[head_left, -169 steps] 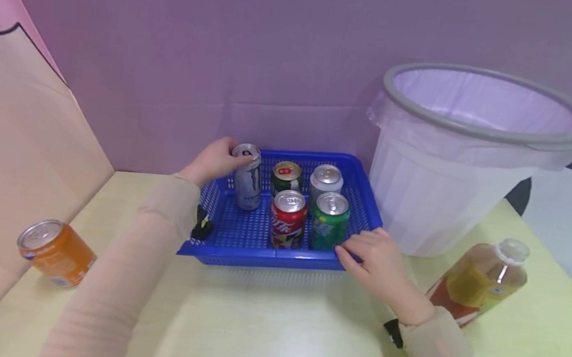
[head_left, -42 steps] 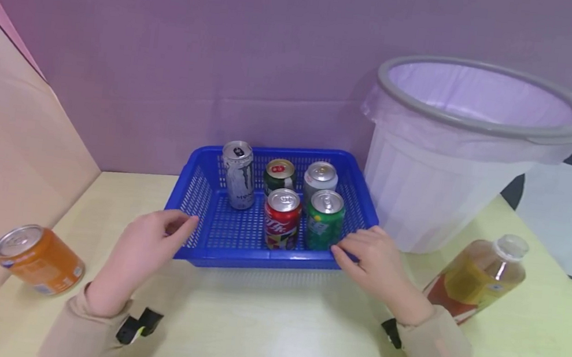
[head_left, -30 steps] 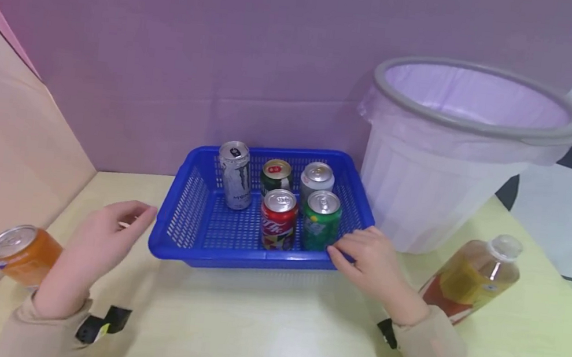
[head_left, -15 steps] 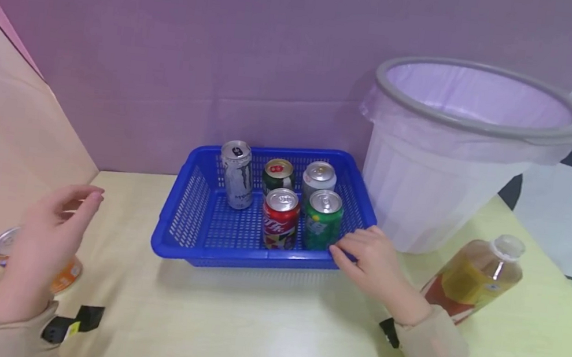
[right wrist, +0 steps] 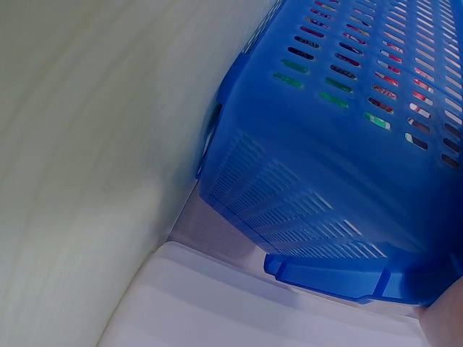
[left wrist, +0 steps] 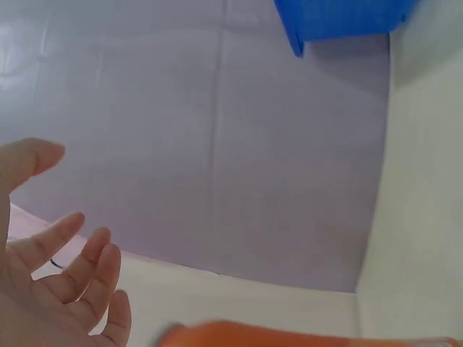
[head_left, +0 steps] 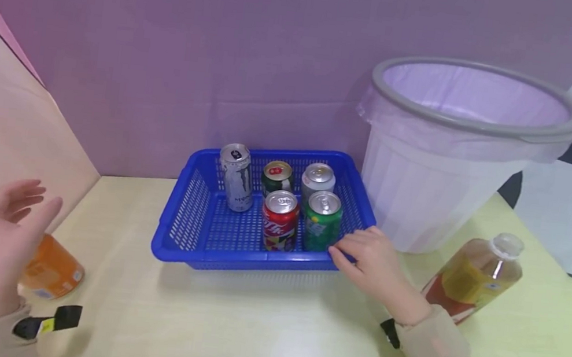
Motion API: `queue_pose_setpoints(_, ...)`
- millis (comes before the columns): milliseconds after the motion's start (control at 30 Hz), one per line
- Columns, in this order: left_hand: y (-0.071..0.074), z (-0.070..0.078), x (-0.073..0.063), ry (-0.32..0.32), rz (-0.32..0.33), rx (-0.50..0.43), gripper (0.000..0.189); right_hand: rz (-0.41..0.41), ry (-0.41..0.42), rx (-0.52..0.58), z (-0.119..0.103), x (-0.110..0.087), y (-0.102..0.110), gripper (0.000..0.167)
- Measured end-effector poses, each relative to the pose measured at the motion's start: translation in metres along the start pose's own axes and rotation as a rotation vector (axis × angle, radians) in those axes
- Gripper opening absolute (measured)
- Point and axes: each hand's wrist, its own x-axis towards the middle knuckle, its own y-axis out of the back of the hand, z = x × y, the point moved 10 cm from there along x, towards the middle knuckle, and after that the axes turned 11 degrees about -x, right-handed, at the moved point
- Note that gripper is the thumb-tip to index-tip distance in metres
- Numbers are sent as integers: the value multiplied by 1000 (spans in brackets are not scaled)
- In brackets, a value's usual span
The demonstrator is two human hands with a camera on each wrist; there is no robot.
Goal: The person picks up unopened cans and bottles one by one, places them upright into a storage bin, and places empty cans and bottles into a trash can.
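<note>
My left hand (head_left: 1, 247) is in the air at the left with its fingers spread loosely, holding nothing. An orange drink can (head_left: 53, 270) stands partly hidden behind it; the left wrist view catches the can's side (left wrist: 260, 336) below the open fingers. My right hand (head_left: 371, 266) grips the front right corner of a blue plastic basket (head_left: 235, 261), fingers over the rim. Inside the basket are a tall silver can (head_left: 237, 182), a red can (head_left: 279, 221), a green can (head_left: 322, 223), a dark can with a gold top (head_left: 277, 176) and a white can (head_left: 319, 179).
A white bin (head_left: 411, 186) with a grey ring and a clear liner stands at the right behind the basket. A bottle of amber drink (head_left: 474, 277) is on the table (head_left: 228, 329) beside my right forearm. A purple backdrop (head_left: 161, 72) rises behind.
My left hand has let go of the tall silver can in the basket, drawn back and moved left to beside the orange can. The right hand has stayed on the basket corner.
</note>
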Motion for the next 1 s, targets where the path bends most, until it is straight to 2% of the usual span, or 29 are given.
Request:
queue_pose_setpoints(233, -3, -24, 8, 103, -44, 70, 60, 19, 4, 12, 0, 0, 2, 47)
queue_pose_setpoints(467, 10, -39, 10, 224, 55, 126, 59, 26, 0, 24, -1, 1, 3, 49)
queue_pose_setpoints(533, 12, -44, 11, 253, 56, 163, 61, 23, 1, 27, -1, 1, 3, 47)
queue_pose_setpoints(600, 11, -48, 11, 272, 24, 199, 66, 24, 3, 28, -1, 1, 3, 47)
queue_pose_setpoints(767, 9, -56, 13, 279, -51, 241, 79, 28, 4, 28, -1, 1, 4, 51)
queue_pose_setpoints(867, 10, -61, 14, 276, -74, 245, 81, 26, 2, 24, -1, 1, 4, 52)
queue_pose_setpoints(933, 10, -65, 16, 246, -104, 244, 81, 25, 3, 22, -1, 1, 3, 51)
queue_pose_setpoints(1000, 9, -65, 17, 174, -146, 226, 78, 30, 5, 22, -1, 1, 4, 51)
